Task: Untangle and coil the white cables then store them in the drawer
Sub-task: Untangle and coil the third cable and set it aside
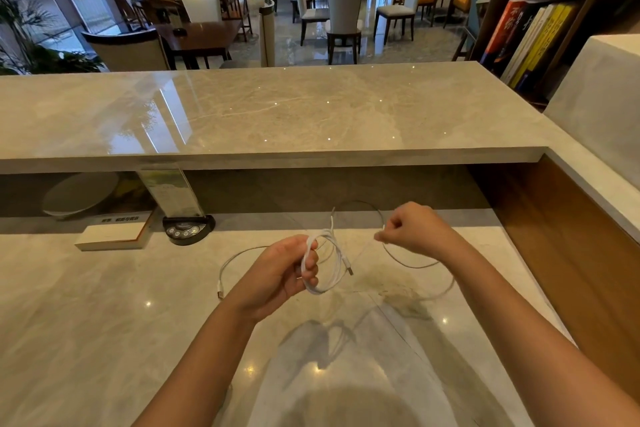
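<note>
My left hand [277, 274] grips a small coil of white cable [334, 265] above the lower marble desk [104, 315]; a USB plug hangs from the coil's right side. My right hand [414, 229] is closed, pinching a thin strand of the same cable that runs out to the right. A loose loop of that strand trails over the desk behind and right of my hands. A second white cable [230, 262] lies flat on the desk left of my left hand, its plug end toward me. No drawer is in view.
A raised marble counter [277, 114] runs across behind the desk. Under it stand a black button device [187, 229] with an upright card, a white box [110, 236] and a round white object [81, 196]. A wooden side wall [571, 236] closes the right.
</note>
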A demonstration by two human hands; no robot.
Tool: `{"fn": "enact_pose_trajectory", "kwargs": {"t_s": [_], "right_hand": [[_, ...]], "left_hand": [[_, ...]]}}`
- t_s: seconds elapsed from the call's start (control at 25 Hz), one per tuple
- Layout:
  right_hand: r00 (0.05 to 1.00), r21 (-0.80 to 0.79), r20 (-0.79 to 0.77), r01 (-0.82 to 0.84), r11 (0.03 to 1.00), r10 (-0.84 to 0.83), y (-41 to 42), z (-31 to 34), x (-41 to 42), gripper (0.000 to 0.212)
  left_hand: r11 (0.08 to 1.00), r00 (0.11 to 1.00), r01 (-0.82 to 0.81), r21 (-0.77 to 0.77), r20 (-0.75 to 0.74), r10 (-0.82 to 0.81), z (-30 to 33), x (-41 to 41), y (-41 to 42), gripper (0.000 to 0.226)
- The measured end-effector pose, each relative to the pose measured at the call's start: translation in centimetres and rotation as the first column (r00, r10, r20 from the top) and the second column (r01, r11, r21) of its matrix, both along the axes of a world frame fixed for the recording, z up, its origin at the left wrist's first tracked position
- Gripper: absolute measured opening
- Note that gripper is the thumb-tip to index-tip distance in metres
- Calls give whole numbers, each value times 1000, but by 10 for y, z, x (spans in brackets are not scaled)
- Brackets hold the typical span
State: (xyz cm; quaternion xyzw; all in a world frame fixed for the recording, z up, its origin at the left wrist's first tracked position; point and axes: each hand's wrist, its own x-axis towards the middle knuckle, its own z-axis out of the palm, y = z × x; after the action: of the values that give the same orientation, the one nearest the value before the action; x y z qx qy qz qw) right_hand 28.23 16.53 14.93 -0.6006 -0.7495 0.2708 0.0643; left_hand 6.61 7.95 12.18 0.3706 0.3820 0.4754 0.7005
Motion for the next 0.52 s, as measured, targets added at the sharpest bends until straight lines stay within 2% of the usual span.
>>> {"fn": "enact_pose_trajectory", "kwargs": {"t_s": [0.16, 0.28, 0.36, 0.52], "right_hand": [[989, 110, -136, 73, 991, -58, -6, 8, -30, 29], [962, 52, -274, 29, 998, -13, -27, 11, -43, 32], [943, 79, -328, -39, 996, 63, -48, 11, -53, 26], [960, 405, -255, -4, 914, 117, -75, -9, -70, 16]], "left_hand": [[1000, 978, -15, -22, -208, 10, -3, 9, -3, 26], [992, 952, -125, -27, -285, 113, -9, 13, -2, 26], [983, 948, -182, -20, -271, 170, -12, 16, 0, 26], [963, 951, -270, -29, -163, 261, -11, 23, 1, 25]]}}
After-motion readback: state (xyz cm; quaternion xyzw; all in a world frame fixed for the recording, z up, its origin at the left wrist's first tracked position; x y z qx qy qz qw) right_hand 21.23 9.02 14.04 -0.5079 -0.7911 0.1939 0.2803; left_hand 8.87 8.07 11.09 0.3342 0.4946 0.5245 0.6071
